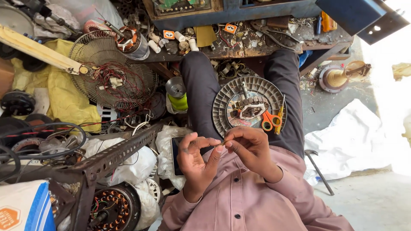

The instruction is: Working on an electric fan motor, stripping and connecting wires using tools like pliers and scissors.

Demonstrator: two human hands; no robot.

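fan guard (pixel 112 70): far left, round wire cage lying flat on the junk pile with red wire tangled across it. Well apart from the hands, no bother where it is.

phone (pixel 175 154): dark slab tucked on the thigh just left of the left hand, partly hidden behind it. Easy to knock off with an elbow, so I'd keep that forearm tucked in.

left hand (pixel 198 156): near the chest, palm turned in, fingers curled, thumb and forefinger pinched on the left end of the thin piece.

thin piece (pixel 222 143): a small yellowish sliver or wire end, bridging the two hands right at the fingertips. Too tiny to tell exactly what it is.

right hand (pixel 250 147): fingers bunched, tips clamped on the right end of the same piece, touching the left fingertips.

how I'd do it: both pinches tight and close together, work slowly, keep it over the lap so it lands on cloth if it slips.

motor plate (pixel 248 105): grey ribbed disc resting on the lap, just beyond the hands, winding core in the middle.

scissors (pixel 271 119): orange handles, lying on the plate's right edge beside a yellow screwdriver (pixel 280 113).

hammer (pixel 319 169): on the floor, near right.
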